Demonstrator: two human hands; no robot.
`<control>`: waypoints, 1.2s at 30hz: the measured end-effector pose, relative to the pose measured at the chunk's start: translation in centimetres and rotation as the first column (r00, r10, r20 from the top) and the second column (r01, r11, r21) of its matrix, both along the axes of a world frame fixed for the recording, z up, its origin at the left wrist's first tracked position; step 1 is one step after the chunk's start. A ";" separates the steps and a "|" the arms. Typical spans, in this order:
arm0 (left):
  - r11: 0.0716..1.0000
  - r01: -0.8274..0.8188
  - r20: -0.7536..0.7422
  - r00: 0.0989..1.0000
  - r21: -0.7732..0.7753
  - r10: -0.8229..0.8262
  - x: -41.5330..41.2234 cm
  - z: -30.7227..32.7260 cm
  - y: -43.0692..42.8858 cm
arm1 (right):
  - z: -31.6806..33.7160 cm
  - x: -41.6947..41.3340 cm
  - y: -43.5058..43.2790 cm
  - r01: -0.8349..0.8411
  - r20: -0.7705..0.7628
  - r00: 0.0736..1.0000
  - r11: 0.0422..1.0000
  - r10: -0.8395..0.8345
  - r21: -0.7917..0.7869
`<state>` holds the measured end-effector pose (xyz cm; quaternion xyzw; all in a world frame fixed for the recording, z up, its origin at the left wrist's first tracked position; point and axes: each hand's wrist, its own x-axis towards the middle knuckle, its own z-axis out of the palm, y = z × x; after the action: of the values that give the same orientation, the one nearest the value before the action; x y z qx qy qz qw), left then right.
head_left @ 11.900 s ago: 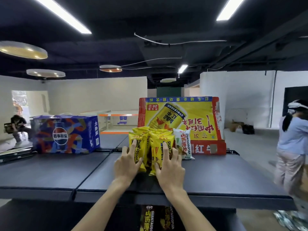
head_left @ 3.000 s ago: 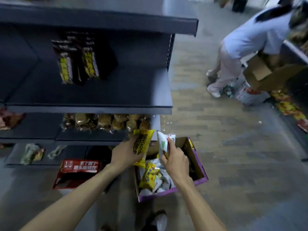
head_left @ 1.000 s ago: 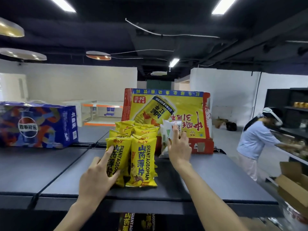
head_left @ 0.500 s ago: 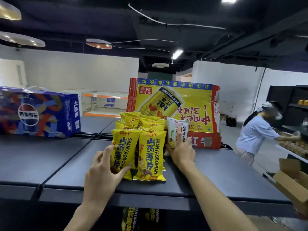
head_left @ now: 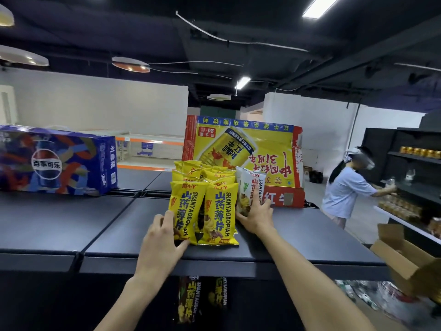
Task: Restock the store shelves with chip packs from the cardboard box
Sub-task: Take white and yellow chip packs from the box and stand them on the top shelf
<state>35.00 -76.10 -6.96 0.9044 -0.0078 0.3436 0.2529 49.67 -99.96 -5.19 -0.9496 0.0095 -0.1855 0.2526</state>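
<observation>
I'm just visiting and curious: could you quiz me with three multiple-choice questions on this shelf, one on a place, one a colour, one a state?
1. Where is the blue drinks box relative to the yellow packs? A) left B) right C) on top
2. What colour is the pack that the right hand touches? A) black B) pink C) white
3. How do the two front yellow packs sit? A) lying flat B) standing upright C) torn open

1 A: it stands on the shelf far to their left.
2 C: it is mostly white with printing.
3 B: their labels face us, tops up.
</observation>
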 end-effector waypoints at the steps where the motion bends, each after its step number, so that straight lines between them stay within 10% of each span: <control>1: 1.000 0.004 -0.010 1.000 0.007 -0.004 -0.3 0.2 0.1 | -0.1 -0.3 0.2 0.002 -0.008 1.000 1.000 -0.002 -0.004; 36: 0.861 0.395 -0.145 0.919 0.321 -0.367 -11.0 1.2 -23.2 | 0.3 -24.9 -18.6 0.095 -0.049 0.992 0.950 -0.115 -0.298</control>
<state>23.98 -99.27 -5.77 0.9278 -0.2365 0.2442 0.1539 24.80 -118.55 -4.85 -0.9804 0.0406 -0.1666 0.0974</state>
